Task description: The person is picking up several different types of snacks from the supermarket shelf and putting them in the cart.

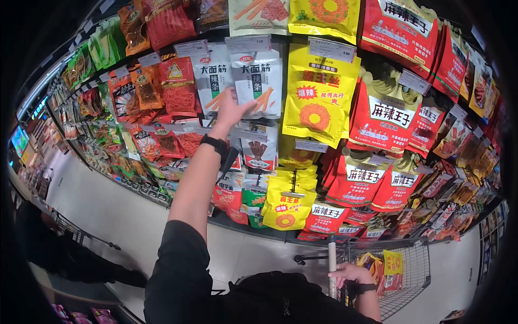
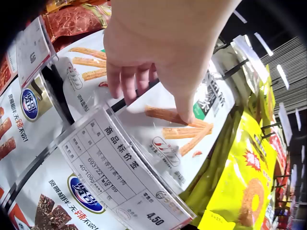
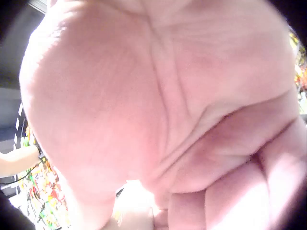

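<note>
My left hand [image 1: 229,110] reaches up to two white snack packets hanging side by side on the rack. Its thumb rests on the front of the right white packet [image 1: 267,70], across the printed orange sticks. The other fingers [image 2: 128,86] bend down beside the gap, over the left white packet [image 2: 79,96]; their tips lie in front of it in the left wrist view. Low at the right, my right hand [image 1: 350,274] holds the pale shopping cart handle [image 1: 332,251] between thumb and fingers. The right wrist view is mostly filled by the palm [image 3: 158,96].
Yellow packets [image 1: 321,81] hang just right of the white ones, with red packets [image 1: 383,113] farther right. Price tags [image 2: 127,167] jut out in front. The wire cart [image 1: 415,283] contains a few packets. A dark-clothed person [image 1: 70,243] stands at the left.
</note>
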The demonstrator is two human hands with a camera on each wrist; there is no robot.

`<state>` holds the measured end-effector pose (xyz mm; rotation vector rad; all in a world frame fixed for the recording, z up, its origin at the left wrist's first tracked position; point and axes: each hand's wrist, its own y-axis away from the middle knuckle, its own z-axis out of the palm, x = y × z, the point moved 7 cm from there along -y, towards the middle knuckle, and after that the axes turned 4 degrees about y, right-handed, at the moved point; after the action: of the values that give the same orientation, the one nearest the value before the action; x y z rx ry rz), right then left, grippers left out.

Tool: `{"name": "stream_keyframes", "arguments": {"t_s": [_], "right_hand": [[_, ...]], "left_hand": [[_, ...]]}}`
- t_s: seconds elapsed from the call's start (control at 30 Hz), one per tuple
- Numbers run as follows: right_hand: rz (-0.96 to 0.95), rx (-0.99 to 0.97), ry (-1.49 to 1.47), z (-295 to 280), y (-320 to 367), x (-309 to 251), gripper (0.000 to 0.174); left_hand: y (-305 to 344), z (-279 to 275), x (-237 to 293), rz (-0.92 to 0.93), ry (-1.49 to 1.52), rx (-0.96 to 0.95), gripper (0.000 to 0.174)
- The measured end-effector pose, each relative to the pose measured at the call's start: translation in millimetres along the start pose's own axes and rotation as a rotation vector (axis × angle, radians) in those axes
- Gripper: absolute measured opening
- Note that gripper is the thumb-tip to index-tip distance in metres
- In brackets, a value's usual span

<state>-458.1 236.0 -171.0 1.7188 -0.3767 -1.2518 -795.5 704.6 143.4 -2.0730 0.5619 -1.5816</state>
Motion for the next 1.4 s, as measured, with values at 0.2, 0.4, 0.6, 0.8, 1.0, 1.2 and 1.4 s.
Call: {"name": "stream_keyframes", "arguments": {"t_s": [0.2, 0.4, 0.6, 0.8, 1.0, 1.2, 1.4], "right_hand": [[-0.104, 0.155, -0.185, 25.7, -4.1, -16.1, 0.035], [-0.121, 0.279, -0.093, 34.5, -23.5, -17.9, 0.032], [-0.234, 0.461, -0.003, 70.4, -1.1, -50.1, 0.053], [-0.271, 0.726, 0.126, 107.5, 20.2, -57.5, 0.083], [-0.249, 1.112, 0.351, 143.3, 14.9, -76.5, 0.090], [0.085, 1.325, 0.362, 156.2, 14.8, -46.8, 0.052], [0.068, 1.229, 0.361, 154.1, -1.2, -47.7, 0.036]], "left_hand": [[-4.2, 2.4, 8.3, -0.007, -0.142, -0.071, 0.053], [28.4, -6.3, 43.8, -0.041, 0.314, -0.303, 0.036], [65.6, -31.6, 88.7, -0.179, 0.670, -0.521, 0.040], [132.3, -64.7, 83.3, -0.175, 0.656, -0.650, 0.044], [272.2, -118.1, 28.9, -0.388, 0.816, -0.591, 0.048], [350.1, -186.5, -14.6, -0.510, 0.824, -0.536, 0.041], [381.0, -229.4, -34.7, -0.576, 0.855, -0.432, 0.043]]}}
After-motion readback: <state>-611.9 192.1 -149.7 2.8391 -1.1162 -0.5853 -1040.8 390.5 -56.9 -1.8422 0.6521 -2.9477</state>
